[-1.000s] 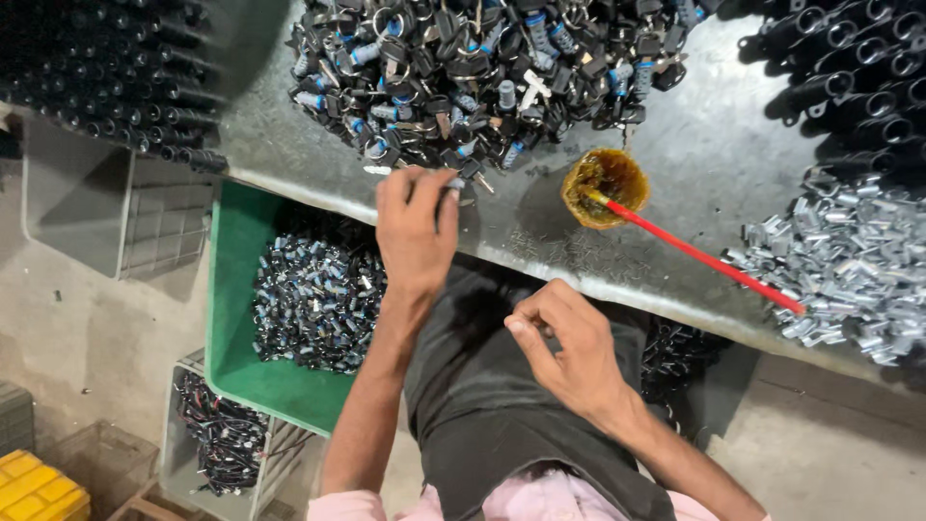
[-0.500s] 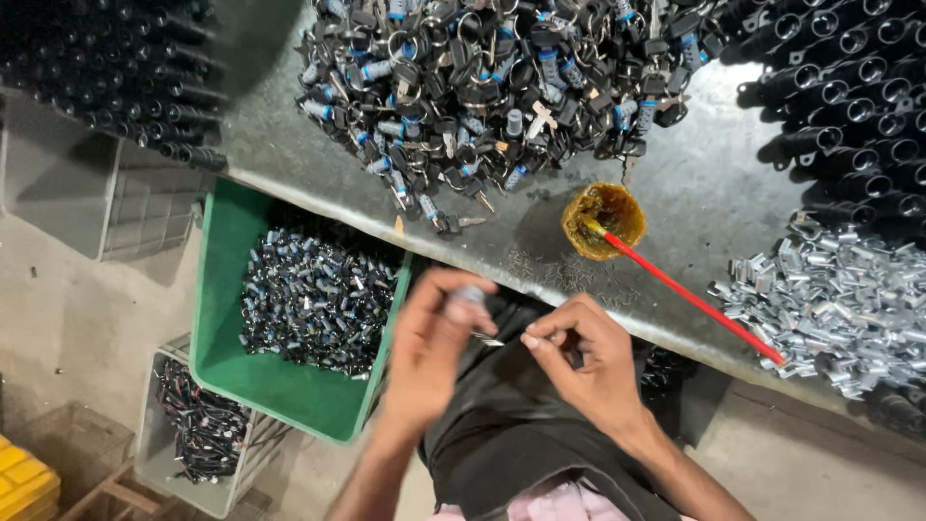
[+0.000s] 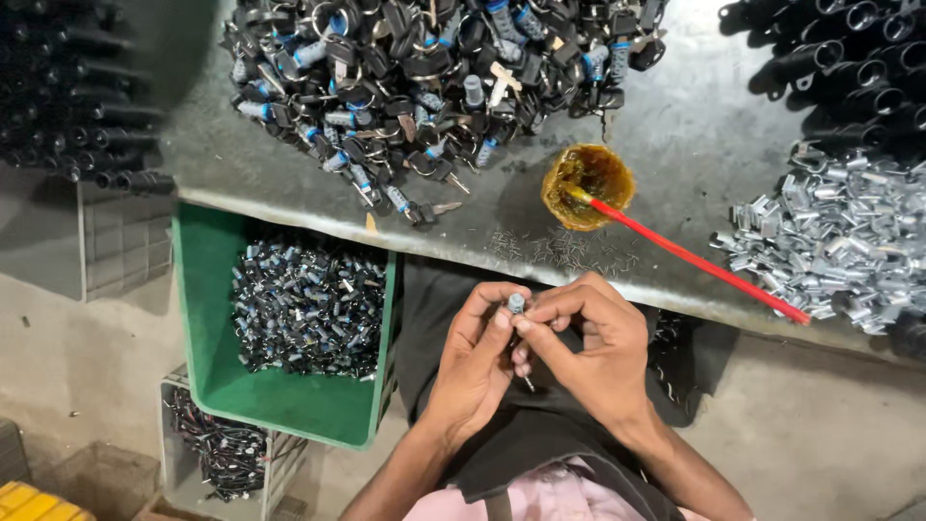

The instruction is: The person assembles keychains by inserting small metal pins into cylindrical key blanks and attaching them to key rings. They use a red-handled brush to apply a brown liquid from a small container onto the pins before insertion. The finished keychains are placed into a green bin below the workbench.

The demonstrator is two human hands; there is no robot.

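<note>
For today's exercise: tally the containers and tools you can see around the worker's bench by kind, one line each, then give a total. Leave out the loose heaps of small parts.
Green crate: 1
Wire basket: 1
Yellow crate: 1
Small amber cup: 1
Red-handled brush: 1
Total: 5

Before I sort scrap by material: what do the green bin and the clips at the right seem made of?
Green bin: looks like moulded plastic, matte, with an even colour and thick smooth walls. Clips: apparently sheet metal, bright silvery finish, folded flat edges that catch the light; whether steel or plated I cannot tell.
</note>
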